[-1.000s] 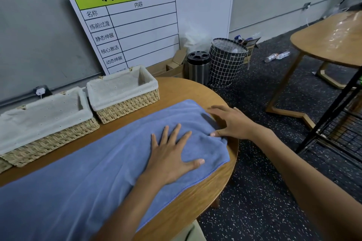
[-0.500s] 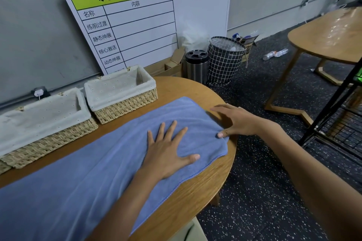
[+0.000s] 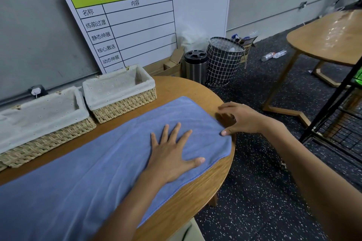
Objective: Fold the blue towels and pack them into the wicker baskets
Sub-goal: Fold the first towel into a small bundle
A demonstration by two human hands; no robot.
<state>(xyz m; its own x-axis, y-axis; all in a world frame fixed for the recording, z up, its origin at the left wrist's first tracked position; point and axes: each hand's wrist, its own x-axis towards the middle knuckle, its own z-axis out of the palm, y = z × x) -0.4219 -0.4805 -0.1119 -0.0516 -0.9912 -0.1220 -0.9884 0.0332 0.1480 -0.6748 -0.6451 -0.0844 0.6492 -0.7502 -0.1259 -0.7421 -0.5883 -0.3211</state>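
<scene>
- Towel (image 3: 109, 164): blue, long band running from the lower left of the frame to right of centre, lying on the round wooden surface (image 3: 195, 199). Plush nap, faint lengthwise ridges, stitched hem along the near edge; we cannot tell how many layers it has.
- Left hand (image 3: 172, 154): flat on the towel near its right end, fingers straight and spread, grip open, holding nothing. We judge it pins the cloth so the end does not slide.
- Right hand (image 3: 241, 118): at the towel's right end by the surface rim, thumb tip touching the cloth's corner, fingers loosely curved above the edge. Grip not closed on the cloth; we judge it is placed to pick up that end for a fold.
- Wicker baskets (image 3: 121, 94) and (image 3: 43, 121): upper left of centre, side by side behind the towel, pale liners, no towel inside either. We judge packing has not begun.
</scene>
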